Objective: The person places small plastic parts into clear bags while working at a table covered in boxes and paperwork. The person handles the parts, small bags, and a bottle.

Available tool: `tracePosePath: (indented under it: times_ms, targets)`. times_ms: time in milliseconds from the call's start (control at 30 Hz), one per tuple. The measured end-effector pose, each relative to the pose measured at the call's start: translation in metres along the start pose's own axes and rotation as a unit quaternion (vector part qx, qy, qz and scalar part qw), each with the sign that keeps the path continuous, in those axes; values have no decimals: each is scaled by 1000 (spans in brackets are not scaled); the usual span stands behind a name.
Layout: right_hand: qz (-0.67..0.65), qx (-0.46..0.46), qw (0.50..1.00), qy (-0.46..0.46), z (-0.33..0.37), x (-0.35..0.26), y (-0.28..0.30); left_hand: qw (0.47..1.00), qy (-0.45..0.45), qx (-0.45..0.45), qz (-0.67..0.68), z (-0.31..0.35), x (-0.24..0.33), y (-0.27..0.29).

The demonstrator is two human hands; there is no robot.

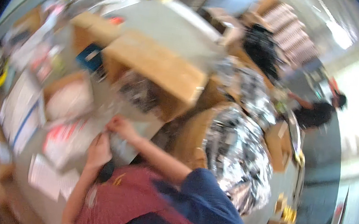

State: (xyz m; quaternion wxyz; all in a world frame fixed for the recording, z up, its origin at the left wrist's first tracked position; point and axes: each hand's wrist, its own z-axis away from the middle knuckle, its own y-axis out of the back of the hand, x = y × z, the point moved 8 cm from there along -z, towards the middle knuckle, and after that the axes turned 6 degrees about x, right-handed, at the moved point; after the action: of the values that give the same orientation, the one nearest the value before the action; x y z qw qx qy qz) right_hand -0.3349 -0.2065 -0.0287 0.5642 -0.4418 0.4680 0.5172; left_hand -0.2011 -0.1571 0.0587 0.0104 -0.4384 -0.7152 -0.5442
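Observation:
My left hand and my right hand are close together in front of my chest, over the table. Both look closed, with fingertips pinched near each other. A pale, see-through sheet like clear plastic shows beside and below them, though blur hides whether the fingers hold it. Left of my hands lies a white bag with red print. Just beyond them, a cardboard box lies with its opening toward me, and crumpled clear plastic shows inside it.
To the right stands a large round container heaped with shiny silver packets. A small open box and a white bag with a blue stripe sit at left. Another person works at far right, near stacked cartons.

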Motion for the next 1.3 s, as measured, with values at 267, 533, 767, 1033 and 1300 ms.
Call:
tracePosePath:
  times_ms: [267, 533, 767, 1033, 1300]
  targets:
    - [-25, -72, 996, 40, 3, -68, 29, 997, -51, 13, -59, 23, 6, -7]
    - [336, -255, 840, 342, -2, -111, -66, 984, -149, -35, -93, 37, 21, -16]
    - [411, -265, 714, 501, 10, -93, -110, 992, -77, -76, -66, 39, 11, -21]
    - [374, -173, 812, 414, 2, -112, -97, 997, -52, 4, -49, 35, 8, -10]
    - [336, -81, 860, 376, 45, -112, -38, 994, 11, 109, -24, 35, -2, 20]
